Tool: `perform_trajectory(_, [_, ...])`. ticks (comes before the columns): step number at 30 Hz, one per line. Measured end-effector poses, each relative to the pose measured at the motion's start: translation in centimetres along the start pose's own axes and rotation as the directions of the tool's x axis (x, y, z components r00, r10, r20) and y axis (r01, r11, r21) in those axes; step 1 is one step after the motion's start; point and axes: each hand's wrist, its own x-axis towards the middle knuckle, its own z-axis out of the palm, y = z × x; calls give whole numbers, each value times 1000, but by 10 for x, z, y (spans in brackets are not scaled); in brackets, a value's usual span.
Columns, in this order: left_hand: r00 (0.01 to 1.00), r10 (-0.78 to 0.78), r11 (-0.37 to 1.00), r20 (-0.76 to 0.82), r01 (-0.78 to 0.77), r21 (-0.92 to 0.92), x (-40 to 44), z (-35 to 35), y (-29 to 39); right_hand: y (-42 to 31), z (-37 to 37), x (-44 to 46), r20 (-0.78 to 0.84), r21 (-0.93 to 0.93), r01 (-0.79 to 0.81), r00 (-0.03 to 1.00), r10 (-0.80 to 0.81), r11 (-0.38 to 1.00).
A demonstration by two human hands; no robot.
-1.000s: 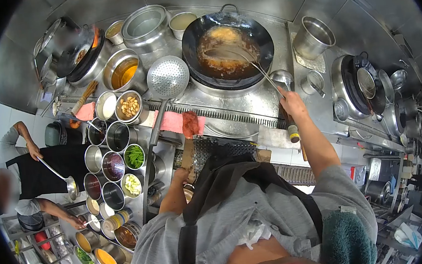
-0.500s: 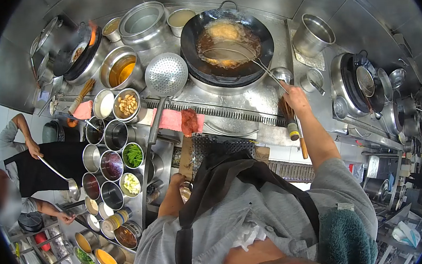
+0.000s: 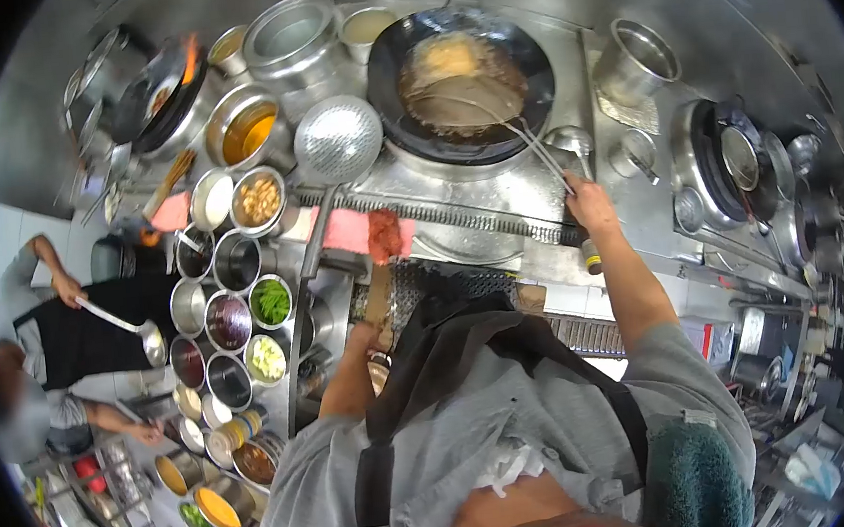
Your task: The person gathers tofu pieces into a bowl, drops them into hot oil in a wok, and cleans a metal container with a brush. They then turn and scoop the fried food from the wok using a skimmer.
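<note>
My right hand point(image 3: 591, 208) is closed around the long handle of a wire-mesh skimmer point(image 3: 463, 102). The skimmer's round head lies in a black wok point(image 3: 389, 94) of bubbling oil. Golden frying food point(image 3: 451, 56) floats just beyond the mesh. My left hand point(image 3: 362, 339) hangs low by the counter's front edge, close to a narrow board point(image 3: 377, 298); its fingers are mostly hidden. A perforated strainer point(image 3: 338, 140) rests left of the wok, its handle pointing toward me. Beside that handle lie a pink cloth point(image 3: 342, 232) and a crumpled red cloth point(image 3: 384, 235).
Metal pots on the left hold peeled garlic-like pieces point(image 3: 259, 200), chopped greens point(image 3: 271, 302) and amber liquid point(image 3: 250, 135). At far left, a co-worker's hand point(image 3: 69, 291) holds a ladle point(image 3: 152, 344). A tall steel pot point(image 3: 637, 59) and another wok point(image 3: 709, 153) stand on the right.
My right hand and the skimmer have shifted slightly; the mesh now covers where a nearer golden piece showed. My left hand has risen a little. The whole view has tilted slightly.
</note>
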Motion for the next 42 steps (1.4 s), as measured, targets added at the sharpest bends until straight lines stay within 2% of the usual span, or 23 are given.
perform_trajectory(1, [998,-7,999,64,4,48,1,-12,4,-2,-2,-3,-22,-4,-2,1000,1,1000])
perform_trajectory(2, [978,-198,948,-66,174,-266,5,-14,3,-4,-1,-3,-46,-10,-5,999,5,1000])
perform_trajectory(3, [902,-411,781,-131,273,-562,11,-15,2,-4,2,-3,-28,-5,14,1000,-14,1000])
perform_trajectory(5, [799,-601,171,-32,90,-981,-25,-85,31,-1,5,-6,-68,21,-16,998,17,1000])
perform_trajectory(7, [629,-720,217,-293,-197,-956,-3,-113,5,2,0,-7,-62,11,-32,998,33,999])
perform_trajectory(9, [558,-724,358,-406,-200,-912,-38,-198,33,-2,-8,-8,-109,28,1,994,2,1000])
perform_trajectory(10, [562,-717,363,-413,-205,-909,-28,-211,29,-5,-12,-9,-116,26,-6,993,9,1000])
perform_trajectory(12, [573,-639,571,-514,-94,-815,-7,-234,21,-9,-19,-10,-132,17,-31,991,33,999])
perform_trajectory(13, [577,-631,576,-519,-99,-811,8,-237,13,-10,-20,-12,-138,16,-39,990,41,999])
perform_trajectory(15, [777,-503,604,-379,2,-797,29,-247,7,-11,-23,-16,-95,10,-28,995,29,1000])
perform_trajectory(18, [789,-540,605,-293,122,-787,39,-252,12,-12,-24,-25,-152,36,6,988,-1,999])
perform_trajectory(22, [725,-518,713,-455,72,-698,28,-250,33,-15,-37,-36,-87,55,-40,995,45,998])
perform_trajectory(28, [658,-542,662,-523,-49,-748,21,-234,32,2,-54,-30,-115,63,17,993,-9,998])
perform_trajectory(30, [714,-564,44,-414,-475,-879,18,-224,27,15,-64,-25,-132,73,41,991,-31,996])
perform_trajectory(31, [783,-526,-158,-333,-475,-866,-14,-249,46,23,-68,-23,-146,77,65,988,-54,995])
perform_trajectory(32, [776,-538,-151,-331,-475,-867,-31,-258,52,32,-72,-23,-144,88,75,988,-62,993])
perform_trajectory(33, [828,-360,-412,-430,-554,-723,-45,-266,54,43,-77,-23,-170,136,84,984,-60,987])
perform_trajectory(34, [807,-188,-654,-560,-528,-541,-58,-278,62,56,-80,-23,-198,184,92,979,-55,979])
perform_trajectory(35, [767,-499,-566,-403,-641,-519,-64,-287,82,70,-78,-22,-261,215,113,964,-55,970])
perform_trajectory(36, [757,-554,-558,-346,-646,-520,-79,-314,107,79,-79,-24,-264,229,113,963,-50,967])
perform_trajectory(38, [792,-460,-491,-401,-603,-628,-82,-346,118,99,-80,-33,-222,421,-53,962,160,905])
perform_trajectory(40, [765,-461,-385,-450,-629,-675,-70,-392,149,117,-72,-44,-287,469,-53,935,209,882])
perform_trajectory(42, [781,-376,-198,-500,-594,-779,-45,-441,182,135,-66,-54,-214,684,-147,896,390,714])
